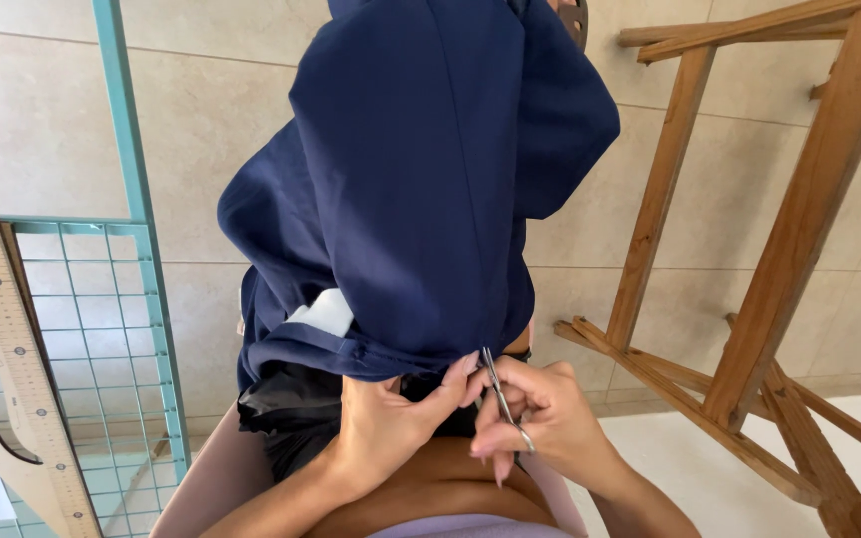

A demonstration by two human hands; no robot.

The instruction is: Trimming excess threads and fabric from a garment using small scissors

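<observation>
- At the lower middle of the head view, I saw both hands working at the bottom hem of a navy garment (pixel 421 179), which hung down over the person's lap.
- The left hand (pixel 386 423) had its grip closed on the hem, pinching the cloth between thumb and fingertips and holding it taut.
- The right hand (pixel 545 418) had its grip closed around small metal scissors (pixel 500 394), with the tips pointing up and touching the hem just beside the left fingers.
- Whether the blades were parted or shut I could not tell; they were too thin in this view.
- A white label or lining (pixel 326 311) showed under the hem on the left, and black cloth (pixel 286 403) lay bunched beneath it.
- What I judged could go wrong: the tips sat so near the pinching fingers that a slip could nick a fingertip.
- If the left hand let the hem go slack, the blades might have caught the cloth itself rather than a loose thread.
- The garment hung free with no desk under it, so a pull could have shifted the hem off the tips.
- Around them stood a teal wire grid (pixel 112 329) and a wooden ruler (pixel 2 329) on the left, and a wooden frame (pixel 749 299) on the right against the tiled wall (pixel 42 120).
</observation>
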